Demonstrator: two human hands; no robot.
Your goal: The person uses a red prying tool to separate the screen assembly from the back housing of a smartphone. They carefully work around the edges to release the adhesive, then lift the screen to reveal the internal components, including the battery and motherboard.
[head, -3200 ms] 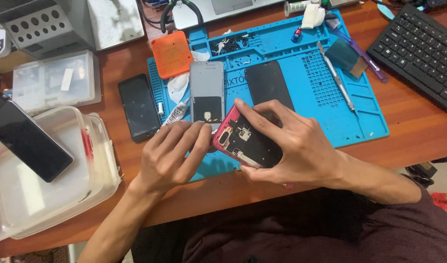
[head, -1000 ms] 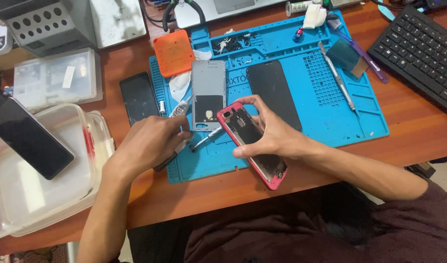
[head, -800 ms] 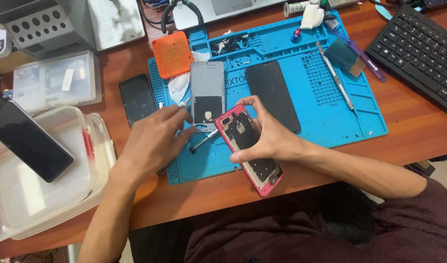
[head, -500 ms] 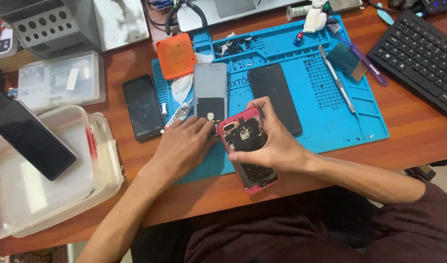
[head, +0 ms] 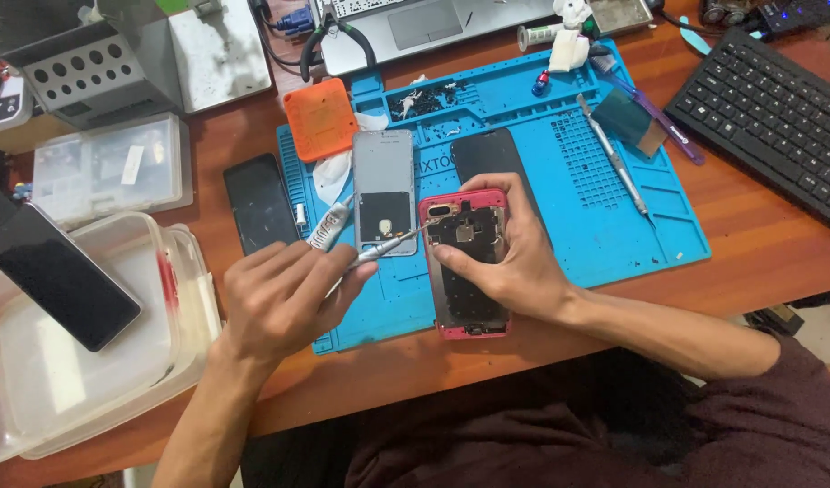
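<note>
My right hand grips an opened phone with a pink frame, its bare inside facing up, at the front edge of the blue work mat. My left hand holds a thin silver screwdriver, and its tip points at the phone's upper left corner. Just behind the tool lies a grey phone back panel, with a small glue tube to its left. A black phone screen lies on the mat behind my right hand.
A black phone lies on the wood left of the mat. An orange square pad, tweezers, a keyboard, clear plastic boxes and a tub holding a dark phone surround the mat.
My left hand picked up the screwdriver from the mat and brought its tip to the phone. My right hand turned the pink phone upright and held it nearer the mat's front edge.
</note>
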